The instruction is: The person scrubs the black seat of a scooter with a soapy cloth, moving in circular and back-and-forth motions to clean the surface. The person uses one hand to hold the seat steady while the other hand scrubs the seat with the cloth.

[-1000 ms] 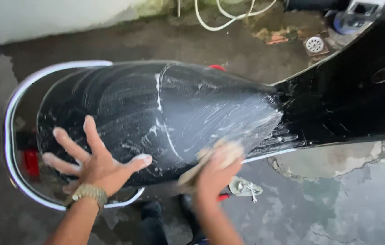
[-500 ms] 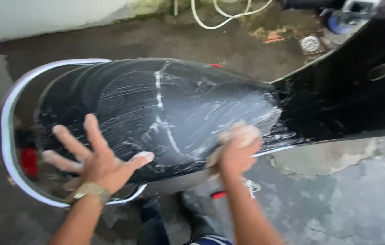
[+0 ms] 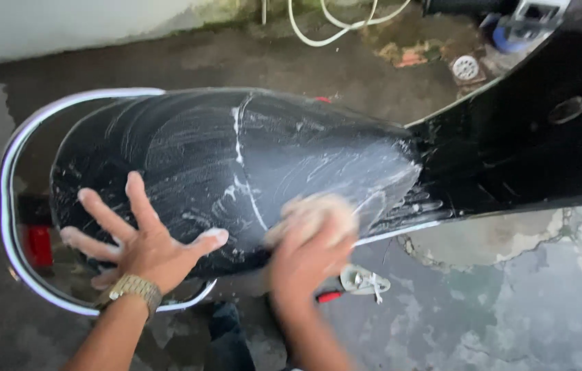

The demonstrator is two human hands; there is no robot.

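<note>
A black scooter seat (image 3: 249, 158), streaked with white soap foam, fills the middle of the view. My left hand (image 3: 141, 242) lies flat on its near rear side, fingers spread, a gold watch on the wrist. My right hand (image 3: 308, 255) presses a pale sponge (image 3: 313, 211) against the near side of the seat; both are motion-blurred. A chrome grab rail (image 3: 16, 227) curves round the rear of the seat.
The black scooter body (image 3: 531, 137) runs to the right. A red tail light (image 3: 35, 244) shows at the left. White hose (image 3: 332, 27) and a floor drain (image 3: 466, 67) lie on the wet concrete (image 3: 497, 302) beyond.
My right hand with the sponge has slid along the near side of the seat, towards the front and then back. My left hand has stayed planted.
</note>
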